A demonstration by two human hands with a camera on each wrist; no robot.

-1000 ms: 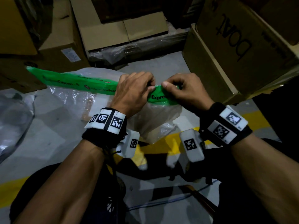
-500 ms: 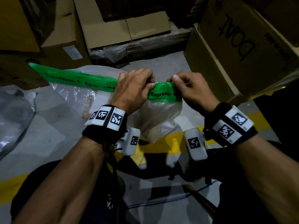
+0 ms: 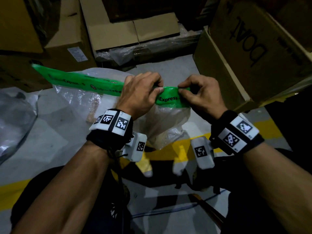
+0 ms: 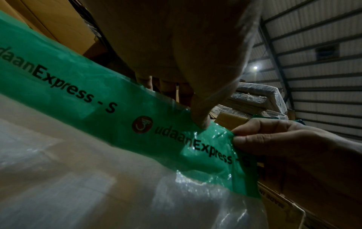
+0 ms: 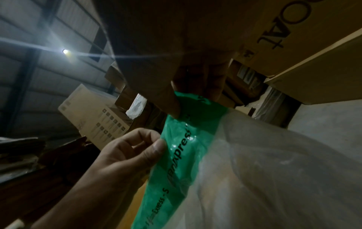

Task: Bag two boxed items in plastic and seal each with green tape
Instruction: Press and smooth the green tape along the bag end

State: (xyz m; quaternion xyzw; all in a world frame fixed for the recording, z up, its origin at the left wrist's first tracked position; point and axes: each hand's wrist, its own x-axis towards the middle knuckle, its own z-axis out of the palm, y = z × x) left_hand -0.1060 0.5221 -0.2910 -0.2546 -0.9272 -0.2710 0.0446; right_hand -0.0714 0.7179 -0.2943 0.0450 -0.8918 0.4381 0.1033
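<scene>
A clear plastic bag point(image 3: 166, 122) with a boxed item inside hangs in front of me, its top edge covered by a strip of green printed tape point(image 3: 84, 81). My left hand point(image 3: 143, 95) pinches the tape near its middle, thumb on the near face. My right hand point(image 3: 200, 95) pinches the tape's right end. In the left wrist view the tape point(image 4: 88, 86) runs across the bag point(image 4: 98, 186). The right wrist view shows the same tape point(image 5: 182, 155) between both hands. The tape's left end sticks out free past the bag.
Cardboard cartons stand close around: a large one at the right point(image 3: 253, 53), others at the back point(image 3: 128, 31) and left point(image 3: 50, 39). More clear plastic point(image 3: 15, 122) lies at the far left. A yellow line point(image 3: 185, 149) crosses the grey floor below.
Both hands keep their pinch on the tape. The right hand has shifted a little to the right along the tape's end, so more green shows between the hands.
</scene>
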